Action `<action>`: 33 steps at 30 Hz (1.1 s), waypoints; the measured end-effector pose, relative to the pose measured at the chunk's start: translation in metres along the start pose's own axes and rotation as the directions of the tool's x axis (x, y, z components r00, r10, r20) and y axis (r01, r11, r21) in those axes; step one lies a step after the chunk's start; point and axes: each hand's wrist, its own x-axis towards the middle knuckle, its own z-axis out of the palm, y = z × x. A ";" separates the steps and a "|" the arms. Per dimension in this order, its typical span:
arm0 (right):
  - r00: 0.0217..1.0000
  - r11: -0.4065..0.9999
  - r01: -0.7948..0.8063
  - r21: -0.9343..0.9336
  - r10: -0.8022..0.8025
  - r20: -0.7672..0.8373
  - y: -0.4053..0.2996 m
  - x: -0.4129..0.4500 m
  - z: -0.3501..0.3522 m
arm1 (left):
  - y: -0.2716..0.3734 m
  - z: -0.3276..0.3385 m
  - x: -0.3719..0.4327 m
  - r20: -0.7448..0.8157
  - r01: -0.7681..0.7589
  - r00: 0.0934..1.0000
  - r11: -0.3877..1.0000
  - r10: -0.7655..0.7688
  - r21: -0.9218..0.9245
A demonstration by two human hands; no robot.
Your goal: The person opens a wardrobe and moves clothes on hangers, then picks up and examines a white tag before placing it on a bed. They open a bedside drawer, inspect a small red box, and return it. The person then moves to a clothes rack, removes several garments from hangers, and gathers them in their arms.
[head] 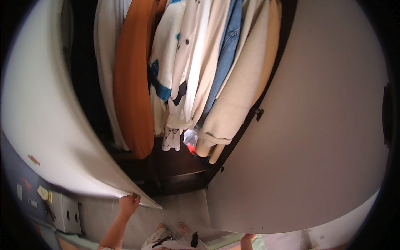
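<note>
My left hand [129, 203] is closed around a small handle at the free edge of the left white wardrobe door [40, 103]. That door stands open at an angle. Low in the picture, my right hand [247, 238] is at the near edge of the right wardrobe door [300, 140], which is swung wide; its fingers are hidden behind the door. Between the doors, several garments hang in the dark wardrobe. Among them are an orange garment [132, 93], a blue denim garment [226, 56], a beige garment [240, 93] and a white one with dark and teal patches [168, 72].
A dark hinge [259, 114] joins the right door to the wardrobe side. Red and white items [190, 143] lie under the clothes. My feet [182, 228] stand on the grey floor [190, 206]. At left is a light cabinet [65, 212] with dark slots.
</note>
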 end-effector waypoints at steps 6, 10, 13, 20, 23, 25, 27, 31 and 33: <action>0.974 0.960 -0.190 -0.204 0.159 -0.159 0.036 0.018 -0.037 | -0.055 -0.046 -0.147 0.167 0.042 0.986 0.997 -0.030 -0.070; 0.990 0.927 -0.142 -0.348 0.128 -0.064 0.052 -0.017 -0.050 | -0.119 -0.089 -0.236 0.267 0.056 0.960 0.994 -0.081 0.099; 0.981 0.865 -0.168 -0.473 0.192 0.002 0.055 -0.008 -0.055 | -0.157 -0.110 -0.294 0.183 0.300 0.931 0.947 -0.316 0.114; 0.917 0.796 -0.372 -0.477 0.396 -0.054 0.028 -0.046 0.014 | -0.224 -0.119 -0.373 -0.050 0.645 0.763 0.764 -0.644 -0.005; 0.929 0.852 -0.371 -0.369 0.348 -0.131 0.032 -0.046 0.032 | -0.250 -0.119 -0.393 -0.106 0.721 0.681 0.689 -0.725 -0.081; 0.914 0.846 -0.405 -0.348 0.365 -0.177 0.024 -0.061 0.049 | -0.261 -0.120 -0.414 -0.146 0.758 0.619 0.636 -0.771 -0.144; 0.934 0.853 -0.354 -0.384 0.344 -0.099 0.021 -0.063 0.036 | -0.277 -0.120 -0.424 -0.153 0.776 0.574 0.594 -0.804 -0.211; 0.945 0.873 -0.301 -0.384 0.327 0.004 0.022 -0.035 -0.011 | -0.300 -0.104 -0.437 -0.075 0.799 0.486 0.478 -0.870 -0.365; 0.936 0.871 -0.351 -0.343 0.337 -0.100 0.023 -0.037 -0.018 | -0.296 -0.089 -0.444 -0.073 0.759 0.457 0.431 -0.886 -0.487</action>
